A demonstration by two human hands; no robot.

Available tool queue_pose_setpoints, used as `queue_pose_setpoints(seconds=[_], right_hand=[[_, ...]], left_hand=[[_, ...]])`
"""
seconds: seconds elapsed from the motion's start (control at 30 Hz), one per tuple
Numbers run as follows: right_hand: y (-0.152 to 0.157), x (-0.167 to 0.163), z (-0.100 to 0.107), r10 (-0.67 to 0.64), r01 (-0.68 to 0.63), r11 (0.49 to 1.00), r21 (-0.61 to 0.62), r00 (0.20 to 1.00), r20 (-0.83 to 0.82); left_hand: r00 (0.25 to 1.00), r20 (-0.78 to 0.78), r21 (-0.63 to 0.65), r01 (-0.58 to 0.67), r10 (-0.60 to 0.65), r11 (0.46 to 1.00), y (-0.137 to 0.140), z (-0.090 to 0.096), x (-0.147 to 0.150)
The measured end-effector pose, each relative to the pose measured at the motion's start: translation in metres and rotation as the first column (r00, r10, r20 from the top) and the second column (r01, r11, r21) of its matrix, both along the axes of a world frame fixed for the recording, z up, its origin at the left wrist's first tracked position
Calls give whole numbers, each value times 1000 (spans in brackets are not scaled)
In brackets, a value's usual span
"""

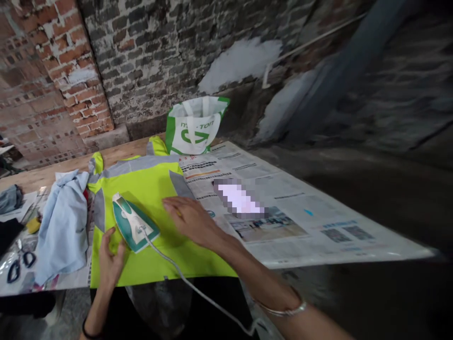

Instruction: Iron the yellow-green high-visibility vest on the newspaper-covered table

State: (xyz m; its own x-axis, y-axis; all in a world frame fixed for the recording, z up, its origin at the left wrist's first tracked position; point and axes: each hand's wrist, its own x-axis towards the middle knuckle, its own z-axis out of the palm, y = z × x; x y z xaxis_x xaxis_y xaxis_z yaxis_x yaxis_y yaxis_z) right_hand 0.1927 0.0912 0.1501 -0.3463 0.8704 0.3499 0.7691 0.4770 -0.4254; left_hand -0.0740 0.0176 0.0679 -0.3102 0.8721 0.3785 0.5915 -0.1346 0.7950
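A bright yellow-green shirt with grey bands (145, 182) lies spread out on the table. On it rests a green and white clothes iron (132, 222), its white cord (187, 282) running down off the front edge. My left hand (111, 259) is by the shirt's lower left part, beside the iron, with fingers bent but apart and nothing in them. To the right of the iron, my right hand (191, 222) is stretched out over the shirt, holding nothing. Whether its palm touches the cloth cannot be made out.
Newspaper sheets (283, 245) cover the table, with a blurred-out phone-like object (240, 198) on them. A white and green bag (194, 127) stands at the back. Left are a light blue garment (65, 226), scissors (21, 262) and a yellow item (33, 225). Behind is a brick wall (148, 56).
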Motion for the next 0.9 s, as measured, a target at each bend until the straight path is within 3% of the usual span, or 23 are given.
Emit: queue_pose_setpoints(seconds=[0.07,0.13,0.23,0.3,0.4,0.67,0.9], right_hand=[[-4,-35,31,118,-117,993,32,993,-7],[-5,-71,52,175,-175,984,-2,982,65],[5,-113,65,195,-173,979,-105,943,270],[18,-125,66,236,-187,969,-160,892,384],[41,-117,63,296,-229,954,-193,827,479],[82,-41,51,325,-266,946,-187,774,543],[91,-52,45,297,-175,946,-274,806,512]], left_hand=[[997,-65,12,-35,36,999,-9,-17,-12],[972,-229,39,-51,58,998,-13,-32,-19],[848,-521,68,-68,94,995,-13,-50,-25],[776,-624,54,-71,90,996,-13,-55,-28],[723,-688,13,-68,58,998,-14,-54,-29],[701,-712,-132,-89,-32,987,-13,-33,-23],[682,-731,-132,-98,-30,986,-11,-32,-26]])
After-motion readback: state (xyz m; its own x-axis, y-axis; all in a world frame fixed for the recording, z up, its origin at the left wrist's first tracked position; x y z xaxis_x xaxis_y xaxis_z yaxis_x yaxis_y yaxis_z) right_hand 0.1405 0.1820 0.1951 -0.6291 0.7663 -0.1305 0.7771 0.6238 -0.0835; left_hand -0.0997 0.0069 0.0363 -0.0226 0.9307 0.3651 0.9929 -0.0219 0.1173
